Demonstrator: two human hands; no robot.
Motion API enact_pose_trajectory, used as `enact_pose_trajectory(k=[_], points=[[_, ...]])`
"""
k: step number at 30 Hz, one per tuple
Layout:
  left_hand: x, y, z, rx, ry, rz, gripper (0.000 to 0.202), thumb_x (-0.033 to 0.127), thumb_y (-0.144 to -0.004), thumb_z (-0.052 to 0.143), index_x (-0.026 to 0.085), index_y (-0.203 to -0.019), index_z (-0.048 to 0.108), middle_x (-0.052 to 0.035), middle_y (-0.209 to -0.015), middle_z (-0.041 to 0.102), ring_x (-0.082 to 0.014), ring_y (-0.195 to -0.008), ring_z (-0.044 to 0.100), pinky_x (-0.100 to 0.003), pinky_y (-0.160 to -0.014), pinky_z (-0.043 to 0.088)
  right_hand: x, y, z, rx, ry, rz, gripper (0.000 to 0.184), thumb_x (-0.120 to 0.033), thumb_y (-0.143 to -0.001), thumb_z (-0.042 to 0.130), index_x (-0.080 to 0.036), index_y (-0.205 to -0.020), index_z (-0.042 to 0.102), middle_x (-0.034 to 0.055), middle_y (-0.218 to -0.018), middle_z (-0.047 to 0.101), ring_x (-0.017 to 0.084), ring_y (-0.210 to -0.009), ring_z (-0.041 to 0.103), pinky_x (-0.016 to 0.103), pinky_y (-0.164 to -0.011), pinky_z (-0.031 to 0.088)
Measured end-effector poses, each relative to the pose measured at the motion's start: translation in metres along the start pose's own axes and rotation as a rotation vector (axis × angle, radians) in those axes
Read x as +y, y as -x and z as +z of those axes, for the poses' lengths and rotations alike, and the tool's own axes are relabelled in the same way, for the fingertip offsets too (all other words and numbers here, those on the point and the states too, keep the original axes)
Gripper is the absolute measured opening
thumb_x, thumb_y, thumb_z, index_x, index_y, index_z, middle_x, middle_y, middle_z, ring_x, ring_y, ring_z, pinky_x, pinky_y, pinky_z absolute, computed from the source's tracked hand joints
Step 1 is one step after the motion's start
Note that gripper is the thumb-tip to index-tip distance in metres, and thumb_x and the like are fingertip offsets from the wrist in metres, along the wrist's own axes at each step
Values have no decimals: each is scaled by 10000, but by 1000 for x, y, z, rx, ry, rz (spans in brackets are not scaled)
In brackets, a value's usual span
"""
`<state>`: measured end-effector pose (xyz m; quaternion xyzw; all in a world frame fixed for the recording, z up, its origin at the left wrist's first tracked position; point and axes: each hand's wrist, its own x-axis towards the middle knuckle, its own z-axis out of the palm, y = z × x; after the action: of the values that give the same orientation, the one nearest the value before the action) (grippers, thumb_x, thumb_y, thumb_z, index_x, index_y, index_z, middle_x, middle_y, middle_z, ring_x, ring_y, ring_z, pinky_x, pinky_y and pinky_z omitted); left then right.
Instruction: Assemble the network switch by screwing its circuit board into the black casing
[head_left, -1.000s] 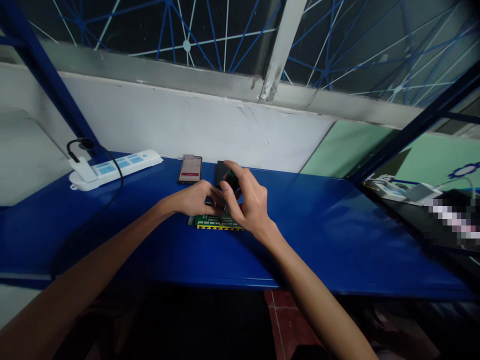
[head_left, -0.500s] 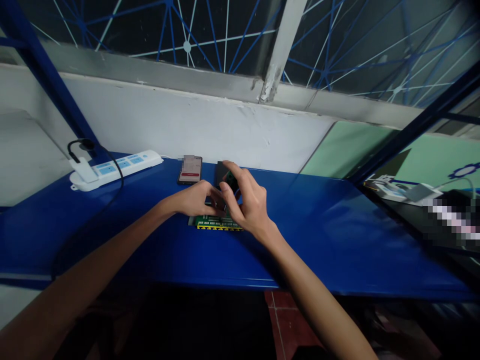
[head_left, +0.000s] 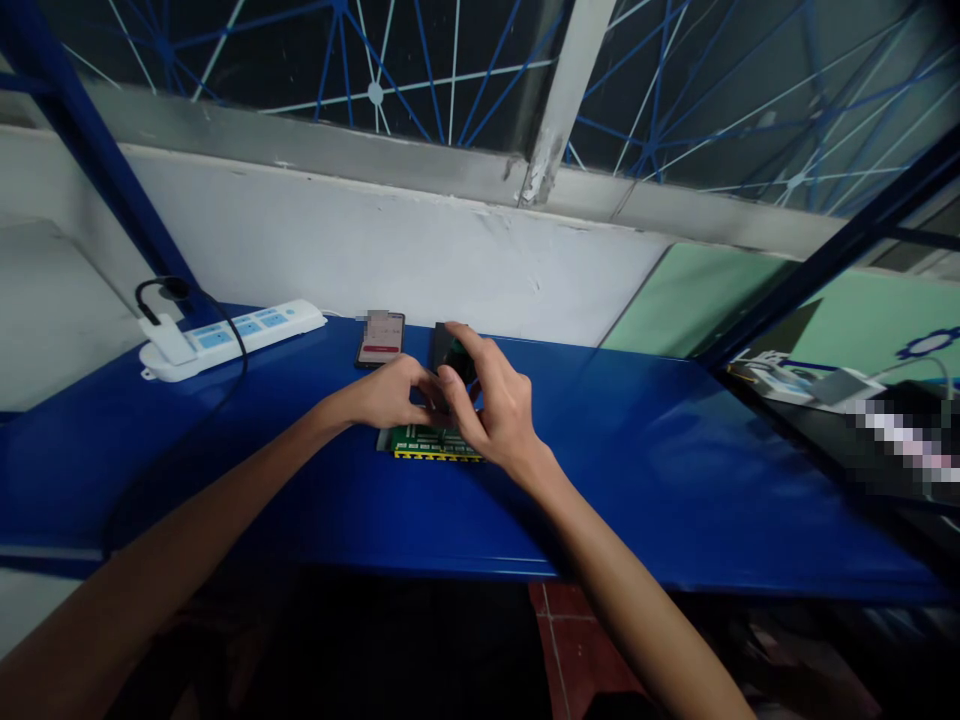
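A green circuit board [head_left: 431, 440] with a row of yellow connectors along its front edge lies on the blue table, partly covered by both hands. My left hand [head_left: 388, 392] is bent over the board's left part, fingers closed together at its middle; whatever they pinch is hidden. Over the right part of the board, my right hand [head_left: 499, 400] curls its thumb and index finger around a dark green and black handle-like thing [head_left: 459, 362]. Its lower end is lost behind the fingers, so its exact kind is unclear.
Behind the hands lies a flat black object [head_left: 440, 338], with a phone [head_left: 381, 340], screen lit, to its left. A white power strip [head_left: 240, 335] with a plugged-in black cable sits at the back left. The blue table [head_left: 637, 480] meets a white wall [head_left: 375, 230].
The dark green handle-like thing has shifted or turned slightly in my right hand's fingers. My right hand has moved a touch left; my left hand stays nearly in place.
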<state>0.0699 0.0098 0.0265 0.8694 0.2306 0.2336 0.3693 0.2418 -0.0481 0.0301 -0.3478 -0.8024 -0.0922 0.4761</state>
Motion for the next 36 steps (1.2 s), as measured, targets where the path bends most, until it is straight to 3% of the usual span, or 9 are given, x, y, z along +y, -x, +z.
enact_pose_trajectory(k=[25, 36], points=[[-2, 1, -1, -61, -9, 4, 154, 260, -754, 690, 108, -753, 717, -63, -730, 724, -150, -666, 640, -259, -620, 479, 3, 2, 1, -28, 22, 9, 426, -286, -990, 387, -150, -1393, 400, 110, -1137, 634, 137, -756, 608, 268, -631, 521], [-1, 2, 0, -13, -80, 9, 123, 236, -741, 706, 114, -737, 723, -54, -693, 720, -142, -634, 630, -255, -599, 473, 2, 2, 1, -19, 16, 11, 409, -264, -991, 386, -148, -1383, 406, 104, -1117, 644, 126, -740, 600, 262, -634, 511]])
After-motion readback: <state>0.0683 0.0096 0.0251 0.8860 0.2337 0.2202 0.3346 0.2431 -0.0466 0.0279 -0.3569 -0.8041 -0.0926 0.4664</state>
